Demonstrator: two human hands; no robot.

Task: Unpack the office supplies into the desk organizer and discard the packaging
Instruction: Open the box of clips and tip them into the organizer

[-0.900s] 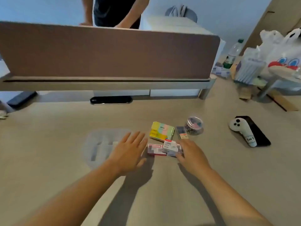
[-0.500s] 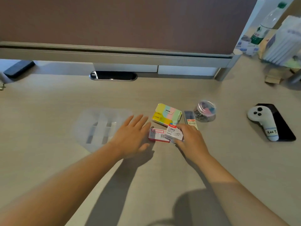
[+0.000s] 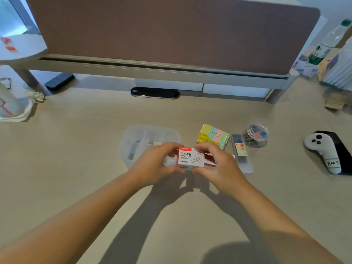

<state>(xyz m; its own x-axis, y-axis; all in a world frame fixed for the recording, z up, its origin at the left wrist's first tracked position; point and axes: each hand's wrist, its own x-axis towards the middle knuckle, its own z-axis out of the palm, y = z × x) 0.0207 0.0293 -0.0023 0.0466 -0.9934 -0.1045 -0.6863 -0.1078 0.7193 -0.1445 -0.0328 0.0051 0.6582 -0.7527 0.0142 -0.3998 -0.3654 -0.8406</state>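
Both hands, left hand (image 3: 152, 162) and right hand (image 3: 219, 164), pinch a sealed paper clip box (image 3: 190, 157) just in front of the seemingly unfilled organizer (image 3: 150, 134). Sticky notes (image 3: 213, 136) beside it await unpacking.

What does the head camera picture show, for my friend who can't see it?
Two hands, left hand and right hand, hold a small white and red paper clip box above a desk. Behind it lie a clear desk organizer, pastel sticky notes and a jar of binder clips.
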